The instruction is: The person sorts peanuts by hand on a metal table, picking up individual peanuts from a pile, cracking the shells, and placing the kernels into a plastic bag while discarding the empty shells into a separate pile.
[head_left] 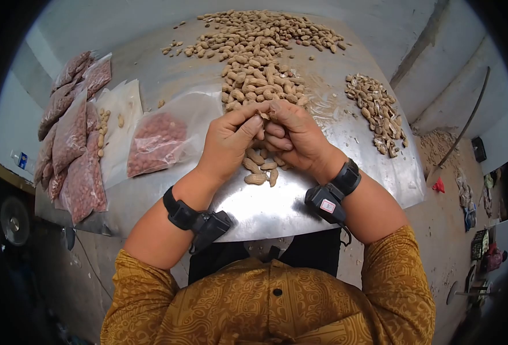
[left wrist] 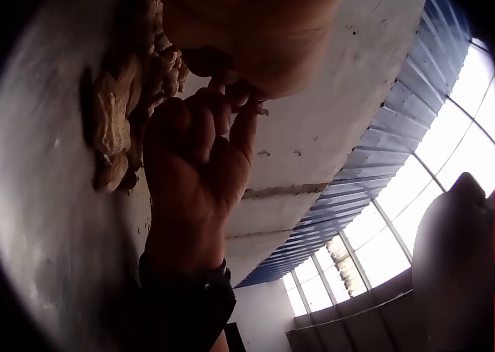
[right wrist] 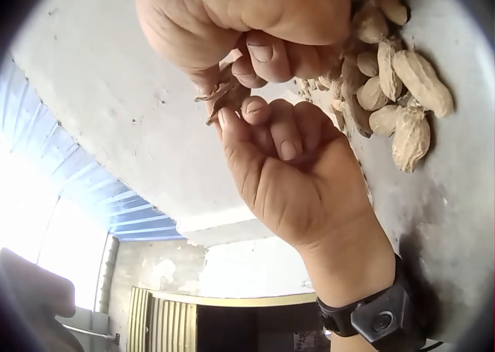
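- Head view: one white, red-edged label [head_left: 327, 205], writing too small to read, on one of two black wrist cameras [head_left: 211, 229]; one brittle shell piece [head_left: 264, 115] above the shiny metal table [head_left: 254, 210], pinched in left hand [head_left: 231, 141] and right hand [head_left: 303, 135]; peanuts [head_left: 257, 86], rough, too many to count; one clear plastic bag [head_left: 159, 141] of red kernels near left hand.
- Left wrist view: fingertips together, dim.
- Right wrist view: shell piece torn, papery, between fingertips; waisted peanuts beside.
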A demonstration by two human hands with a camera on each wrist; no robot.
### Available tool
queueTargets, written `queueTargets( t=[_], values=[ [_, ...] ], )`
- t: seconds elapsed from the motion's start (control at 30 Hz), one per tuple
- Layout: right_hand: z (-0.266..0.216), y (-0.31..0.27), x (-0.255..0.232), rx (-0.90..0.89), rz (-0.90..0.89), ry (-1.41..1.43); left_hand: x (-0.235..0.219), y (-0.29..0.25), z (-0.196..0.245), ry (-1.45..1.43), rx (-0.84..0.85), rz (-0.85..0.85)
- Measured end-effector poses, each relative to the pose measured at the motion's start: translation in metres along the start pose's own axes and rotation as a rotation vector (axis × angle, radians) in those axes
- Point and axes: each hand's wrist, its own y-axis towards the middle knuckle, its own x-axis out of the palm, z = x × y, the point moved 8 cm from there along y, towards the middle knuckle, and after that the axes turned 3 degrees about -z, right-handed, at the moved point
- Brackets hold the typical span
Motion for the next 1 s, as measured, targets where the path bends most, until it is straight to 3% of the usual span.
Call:
queueTargets(
  t=[0.07,0.17,0.27,0.33,0.4,0.5,0.6,0.63,0.67,0.7,0.8,0.87,0.97,1.0],
  values=[
    [-0.004,0.0,0.001,0.008,-0.036,-0.031,0.001,-0.001,-0.002,0.03,-0.031,-0.029],
    [-0.011,0.0,-0.005,-0.041,0.066,-0.121,0.007,-0.003,0.005,0.015,0.043,-0.012],
    [-0.047,-0.004,-0.034,-0.223,0.221,-0.373,0.001,-0.002,0.002,-0.028,0.032,0.041],
    [-0.098,-0.023,-0.053,-0.409,0.596,-0.97,-0.002,-0.002,-0.001,-0.041,0.001,0.041],
    [-0.136,-0.046,-0.065,-0.612,0.828,-1.331,-0.004,-0.003,-0.002,-0.052,-0.007,0.052],
    [-0.16,-0.067,-0.061,-0.531,1.137,-1.716,-0.003,-0.002,-0.003,-0.139,0.016,0.082],
    [-0.144,-0.054,-0.048,-0.571,0.902,-1.497,-0.007,0.0,-0.006,-0.33,0.069,0.135],
    [-0.127,-0.041,-0.035,-0.588,0.679,-1.36,-0.011,0.001,-0.007,-0.368,0.1,0.171],
    [-0.1,-0.027,-0.029,-0.417,0.511,-1.1,-0.016,0.001,-0.007,-0.405,0.13,0.207],
    [-0.077,-0.016,-0.012,-0.359,0.306,-1.057,-0.015,0.001,-0.005,-0.42,0.149,0.199],
    [-0.019,-0.005,0.015,-0.067,0.089,-0.909,-0.009,-0.002,0.001,-0.468,0.167,0.183],
    [0.002,-0.003,0.02,-0.02,0.058,-0.809,-0.002,-0.005,0.001,-0.51,0.143,0.188],
    [0.006,0.0,0.022,-0.161,0.142,-0.643,0.003,-0.002,-0.004,-0.555,0.127,0.124],
    [0.01,0.001,0.022,-0.129,0.131,-0.628,0.004,-0.002,-0.005,-0.578,0.12,0.111]
  ],
)
